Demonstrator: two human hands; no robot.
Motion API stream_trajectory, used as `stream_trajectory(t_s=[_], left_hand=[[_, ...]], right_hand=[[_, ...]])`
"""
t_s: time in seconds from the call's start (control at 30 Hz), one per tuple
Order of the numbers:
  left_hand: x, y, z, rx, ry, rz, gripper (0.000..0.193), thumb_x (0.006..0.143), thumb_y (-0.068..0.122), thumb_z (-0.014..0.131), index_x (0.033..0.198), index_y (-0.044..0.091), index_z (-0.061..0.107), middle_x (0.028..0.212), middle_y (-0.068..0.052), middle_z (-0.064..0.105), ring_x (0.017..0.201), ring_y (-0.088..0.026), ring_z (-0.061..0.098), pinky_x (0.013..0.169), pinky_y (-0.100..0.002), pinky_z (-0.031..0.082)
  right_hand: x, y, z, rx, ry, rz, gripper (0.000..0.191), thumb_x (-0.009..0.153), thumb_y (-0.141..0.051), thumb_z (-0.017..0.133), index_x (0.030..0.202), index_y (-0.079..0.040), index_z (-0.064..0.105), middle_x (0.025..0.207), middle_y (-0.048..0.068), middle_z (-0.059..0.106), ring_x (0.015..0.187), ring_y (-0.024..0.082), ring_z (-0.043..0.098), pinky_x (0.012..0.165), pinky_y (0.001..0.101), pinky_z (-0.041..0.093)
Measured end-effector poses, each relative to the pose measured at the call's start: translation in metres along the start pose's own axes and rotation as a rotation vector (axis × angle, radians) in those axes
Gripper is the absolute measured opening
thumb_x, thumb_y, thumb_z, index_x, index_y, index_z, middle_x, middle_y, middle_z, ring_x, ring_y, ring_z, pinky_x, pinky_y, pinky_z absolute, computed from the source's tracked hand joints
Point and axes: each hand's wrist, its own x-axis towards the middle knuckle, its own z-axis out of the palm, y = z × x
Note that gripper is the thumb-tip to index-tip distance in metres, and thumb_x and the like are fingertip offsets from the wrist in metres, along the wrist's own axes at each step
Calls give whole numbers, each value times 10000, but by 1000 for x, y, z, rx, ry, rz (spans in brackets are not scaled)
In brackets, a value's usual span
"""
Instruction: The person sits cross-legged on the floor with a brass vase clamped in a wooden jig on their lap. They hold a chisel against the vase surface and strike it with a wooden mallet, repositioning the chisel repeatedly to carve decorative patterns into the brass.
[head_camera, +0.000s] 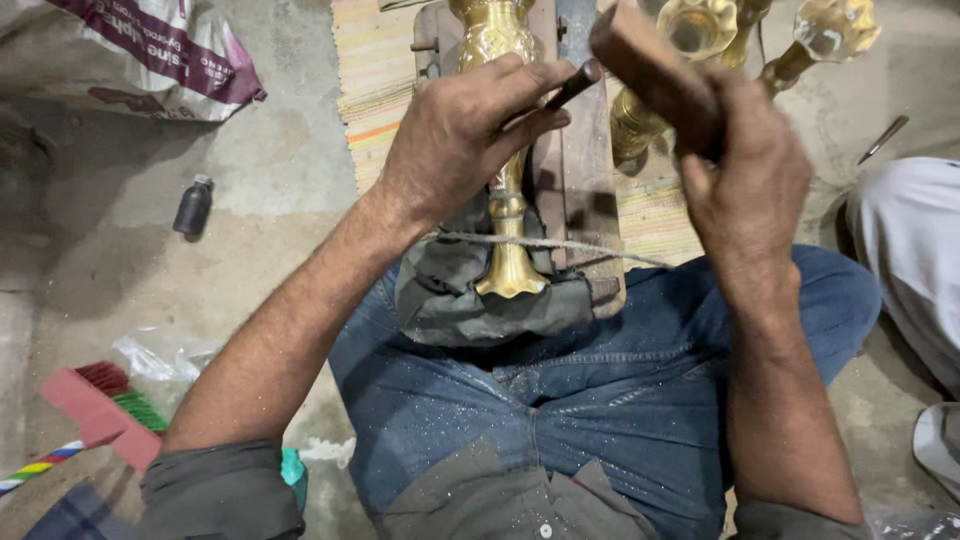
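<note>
Our left hand (455, 135) pinches a thin dark metal punch (570, 87) between thumb and fingers, its far end out of sight. Our right hand (745, 170) is wrapped tight around a wooden mallet (640, 65), raised just right of the punch. Below the left hand a brass vase (505, 190) lies on a wooden board (585, 170), its near foot on grey cloth (450, 300) across our lap. More brass vases (700, 30) stand at the far right.
</note>
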Motion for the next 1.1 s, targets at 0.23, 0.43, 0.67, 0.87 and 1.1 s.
stream_trajectory(t_s=[0.23,0.43,0.67,0.87,1.1], left_hand=[[-1,1,4,5,28,-2,343,1072,273,754,1372,157,632,932,-4,637,792,-150,685,683,-323,600],[-2,1,5,58,-3,-5,327,1068,274,756,1345,146,637,928,-23,639,800,-161,690,692,-328,604],[-1,1,5,10,44,32,315,1057,249,708,1329,124,610,1036,-4,671,886,-161,708,772,-319,623],[-4,2,-1,1,-15,-13,302,1082,284,756,1335,156,653,924,-33,630,814,-191,683,690,-376,564],[-5,-3,6,60,11,29,352,1092,284,740,1393,148,620,932,-36,601,776,-180,661,656,-345,565]], right_hand=[[-2,14,-5,649,91,97,378,1074,-4,738,1391,-21,533,1213,142,709,1107,230,715,982,359,609],[-3,11,-7,131,60,-3,268,970,35,712,1196,12,572,1048,155,729,1018,244,742,861,377,600],[5,9,-17,77,-25,124,224,999,-25,711,1189,-28,593,897,147,691,797,268,703,674,393,555],[-1,13,-16,300,25,-3,300,980,60,717,1226,42,546,1041,177,703,942,283,727,787,418,579],[-5,11,-7,309,56,8,314,958,90,627,1250,38,523,1053,159,708,985,273,745,836,373,607]])
